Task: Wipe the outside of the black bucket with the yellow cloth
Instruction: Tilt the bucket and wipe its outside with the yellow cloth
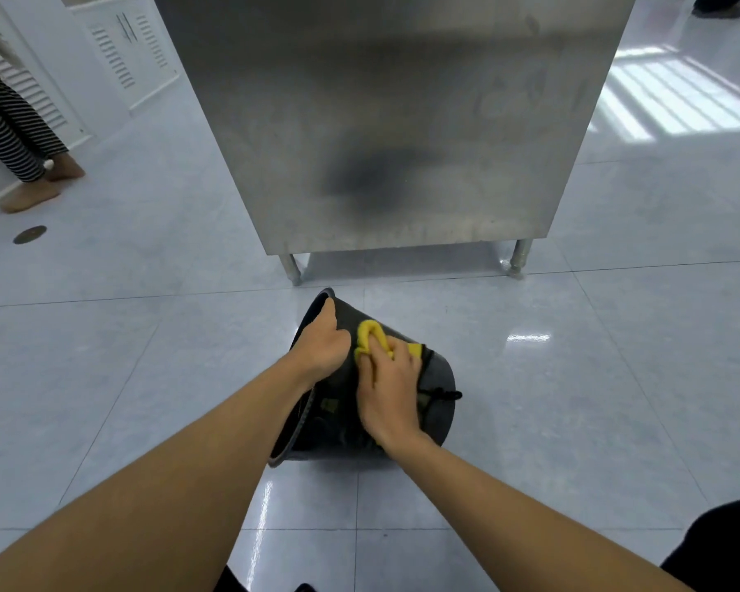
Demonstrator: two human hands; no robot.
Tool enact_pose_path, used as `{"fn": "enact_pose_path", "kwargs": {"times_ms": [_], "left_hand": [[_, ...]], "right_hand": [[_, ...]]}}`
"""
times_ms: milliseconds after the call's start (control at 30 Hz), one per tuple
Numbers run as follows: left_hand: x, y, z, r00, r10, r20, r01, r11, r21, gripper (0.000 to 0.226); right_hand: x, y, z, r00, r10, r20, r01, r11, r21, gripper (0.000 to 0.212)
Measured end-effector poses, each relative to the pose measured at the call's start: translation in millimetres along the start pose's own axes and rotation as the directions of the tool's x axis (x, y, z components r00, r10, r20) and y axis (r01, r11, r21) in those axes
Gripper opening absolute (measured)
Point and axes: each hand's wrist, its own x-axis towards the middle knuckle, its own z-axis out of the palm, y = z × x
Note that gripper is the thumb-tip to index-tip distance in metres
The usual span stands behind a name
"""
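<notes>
I see the black bucket [438, 378] lying tipped on the tiled floor [594, 378], mouth toward nine o'clock. My left hand [323, 346] clamps its rim; my right hand [387, 388] presses the bunched yellow cloth [370, 333] against the wall at twelve o'clock.

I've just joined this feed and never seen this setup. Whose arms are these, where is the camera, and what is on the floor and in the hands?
There is no machine: the one picture comes from a camera worn on a person's head, looking down at their bare arms. A black bucket lies tipped on its side on the tiled floor, before a steel cabinet. The left hand steadies the bucket by its rim. The right hand presses a yellow cloth against its outer wall. Another person's feet stand far left.
</notes>
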Motion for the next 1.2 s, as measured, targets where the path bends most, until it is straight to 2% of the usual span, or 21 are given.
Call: {"fn": "enact_pose_path", "kwargs": {"times_ms": [100,200,233,300,367,433,500,633,800,900,1067,1200], "left_hand": [[-1,1,-1,1.0,-0.013,0.019,0.015,0.996,-0.083,0.07],[-3,0,-1,1.0,-0.005,-0.024,0.002,0.99,-0.143,0.032],[-4,-1,0,0.999,0.001,-0.053,-0.01,0.988,-0.154,0.026],[-4,-1,2,0.995,0.014,-0.101,-0.028,0.991,-0.133,0.029],[-3,-2,3,0.993,0.029,-0.117,-0.032,0.999,-0.028,0.042],[-5,-4,6,0.997,0.018,-0.072,-0.01,0.993,0.117,0.059],[-6,-6,8,1.0,-0.004,-0.023,0.008,0.988,0.152,0.066],[-4,-2,8,0.999,-0.037,0.01,0.036,0.996,0.08,0.071],[-9,7,9,0.996,-0.052,0.072,0.052,0.999,-0.005,0.078],[-8,9,10,0.998,-0.041,0.057,0.043,0.998,-0.043,0.073],[-8,11,15,0.999,-0.049,0.013,0.051,0.993,-0.109,0.056],[-2,6,13,0.997,-0.072,-0.012,0.071,0.993,-0.097,0.06]], "right_hand": [[-4,-22,5,0.998,-0.06,0.007,0.059,0.993,0.107,0.034],[-3,-15,6,0.997,-0.082,0.012,0.081,0.993,0.088,0.036],[-2,-9,6,0.996,-0.09,0.013,0.089,0.994,0.062,0.037],[0,3,6,0.998,-0.062,0.007,0.061,0.998,0.006,0.038],[-1,17,3,1.0,0.023,-0.006,-0.023,0.998,-0.052,0.039],[-2,33,-1,0.993,0.113,-0.033,-0.116,0.988,-0.103,0.04],[-2,44,-5,0.98,0.191,-0.052,-0.196,0.974,-0.112,0.04],[0,43,-6,0.982,0.184,-0.051,-0.189,0.975,-0.115,0.039],[-4,13,1,0.999,-0.024,-0.04,0.024,1.0,-0.008,0.034],[-2,-1,4,0.995,-0.092,-0.036,0.094,0.993,0.066,0.035],[4,8,0,0.997,-0.075,-0.022,0.076,0.997,0.034,0.038],[9,36,-8,0.996,0.091,0.003,-0.09,0.99,-0.112,0.042]]}}
